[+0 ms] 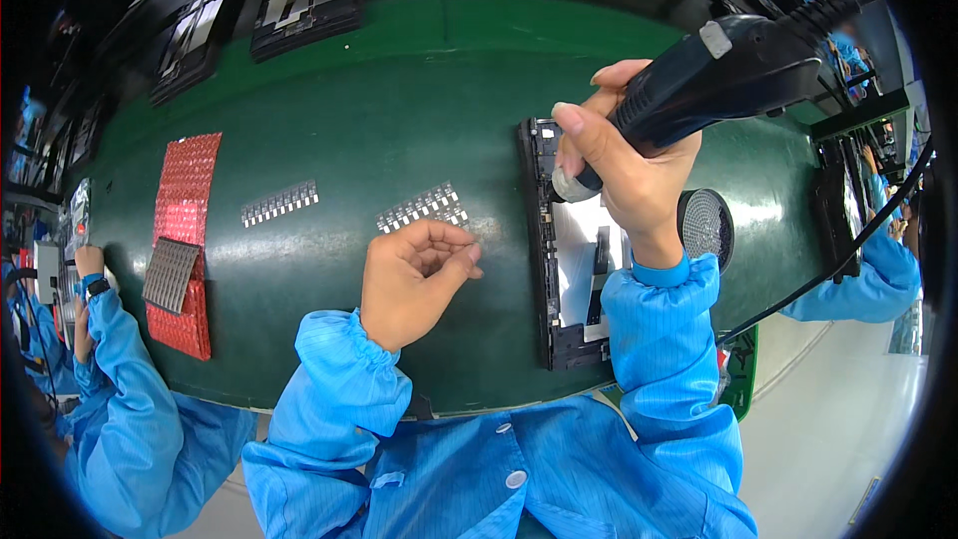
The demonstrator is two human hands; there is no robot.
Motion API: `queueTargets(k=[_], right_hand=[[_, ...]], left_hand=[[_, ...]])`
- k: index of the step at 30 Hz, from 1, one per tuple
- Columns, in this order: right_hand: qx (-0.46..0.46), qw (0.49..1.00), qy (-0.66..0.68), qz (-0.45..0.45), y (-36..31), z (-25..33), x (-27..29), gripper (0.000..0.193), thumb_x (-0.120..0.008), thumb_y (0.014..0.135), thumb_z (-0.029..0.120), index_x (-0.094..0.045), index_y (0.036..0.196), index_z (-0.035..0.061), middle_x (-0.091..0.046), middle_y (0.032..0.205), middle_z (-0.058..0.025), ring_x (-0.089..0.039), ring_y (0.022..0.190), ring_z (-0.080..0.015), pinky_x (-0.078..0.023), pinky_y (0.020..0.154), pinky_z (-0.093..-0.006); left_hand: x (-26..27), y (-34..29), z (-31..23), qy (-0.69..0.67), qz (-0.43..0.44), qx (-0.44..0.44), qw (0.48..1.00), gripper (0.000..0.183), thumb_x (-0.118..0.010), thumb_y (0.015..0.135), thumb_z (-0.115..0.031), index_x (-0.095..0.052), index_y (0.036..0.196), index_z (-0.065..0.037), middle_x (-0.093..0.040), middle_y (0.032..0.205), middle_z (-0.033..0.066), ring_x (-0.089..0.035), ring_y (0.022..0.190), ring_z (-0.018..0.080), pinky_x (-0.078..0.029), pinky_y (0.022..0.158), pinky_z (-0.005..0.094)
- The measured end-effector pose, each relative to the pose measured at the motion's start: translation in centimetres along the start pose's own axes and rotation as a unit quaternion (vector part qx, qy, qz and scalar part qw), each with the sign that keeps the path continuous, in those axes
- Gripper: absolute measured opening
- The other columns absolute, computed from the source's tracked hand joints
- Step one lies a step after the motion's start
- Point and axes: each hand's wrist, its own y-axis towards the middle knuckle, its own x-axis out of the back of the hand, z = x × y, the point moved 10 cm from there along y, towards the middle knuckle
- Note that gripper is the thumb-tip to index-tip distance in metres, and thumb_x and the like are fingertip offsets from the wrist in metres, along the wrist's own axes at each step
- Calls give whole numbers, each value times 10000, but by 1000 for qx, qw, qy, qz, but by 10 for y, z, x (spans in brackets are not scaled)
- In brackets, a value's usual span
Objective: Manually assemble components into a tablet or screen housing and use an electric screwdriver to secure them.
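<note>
My right hand [639,175] is wrapped round a black corded hand tool [714,80] with a rounded, pale-tipped end; its exact kind is unclear. That end hangs over a black rectangular frame unit [547,289] with a silvery panel [576,265] inside, partly covered by my right hand and sleeve. Left of the unit, my left hand [414,279] is closed, thumb and forefinger pinched together; what they hold, if anything, is too small to make out. Just beyond its fingers lie clear strips with small white tabs [424,205], partly hidden by the hand. A similar strip [279,204] lies farther left.
On the green table [329,130], a red bubble-wrap pouch [187,185] lies left with a grey sheet [172,275] on it. A round black dish [706,230] stands right of my wrist. More frame units [304,5] line the far edge. A cable [798,287] and co-workers' arms [125,359] flank me.
</note>
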Motion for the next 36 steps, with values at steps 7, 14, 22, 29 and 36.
queueTargets(k=[7,14,22,29,36], right_hand=[[-3,1000,1,4,1,-3,-1,256,-734,736,-37,-560,923,-45,-606,589,-42,-558,465,-86,-409,421,-200],[7,997,-49,61,-6,5,-18,308,-691,739,-101,-518,980,-16,-592,609,-65,-561,477,-116,-453,459,-229],[-9,997,-63,49,-11,-2,-14,289,-695,744,-90,-525,968,-22,-585,604,-46,-547,485,-87,-433,446,-212],[-19,999,-24,39,-4,-2,-12,279,-734,735,-32,-545,941,-34,-591,599,-31,-550,482,-80,-417,435,-204],[-23,999,-17,28,0,-5,-8,267,-779,682,61,-550,813,27,-538,615,23,-479,549,-38,-384,492,-218]], left_hand=[[-3,0,-6,-47,-9,-22,999,100,-610,869,-9,-584,930,66,-653,905,119,-652,796,146,-523,700,257],[4,-5,-12,-37,-32,-44,998,125,-510,909,29,-602,989,53,-640,933,121,-649,779,170,-528,693,263],[4,-11,-15,18,-12,-87,996,226,-450,885,111,-642,995,62,-612,1054,137,-644,858,188,-541,725,271],[-15,-35,-30,120,-29,-150,981,187,-534,852,70,-647,999,51,-644,1031,141,-650,893,188,-537,757,284],[-119,-96,-44,403,124,-430,798,337,-764,688,-119,-645,969,24,-641,1034,168,-624,1008,310,-488,896,404]])
